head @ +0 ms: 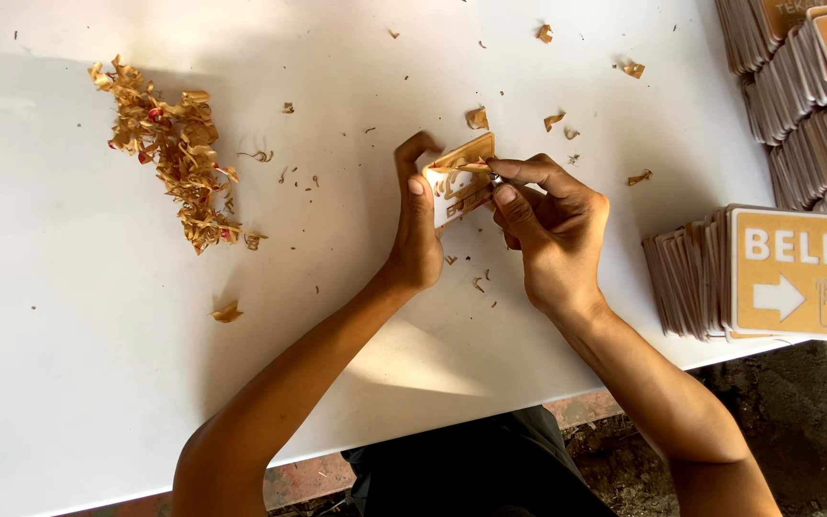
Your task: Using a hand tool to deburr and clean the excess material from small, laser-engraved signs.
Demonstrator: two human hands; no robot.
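My left hand (pixel 415 225) grips a small square sign plate (pixel 459 178) with a tan film over a white face, held upright above the white table (pixel 78 316). My right hand (pixel 549 230) pinches a small metal-tipped tool at the plate's upper edge, where a strip of tan film is lifted. Both hands meet over the middle of the table.
A heap of peeled tan film scraps (pixel 176 146) lies at the left. Small scraps (pixel 477 119) dot the table near the hands. Stacks of similar sign plates (pixel 720 278) stand on edge at the right, more stacks (pixel 806 86) in the far right corner. Dirt floor shows below.
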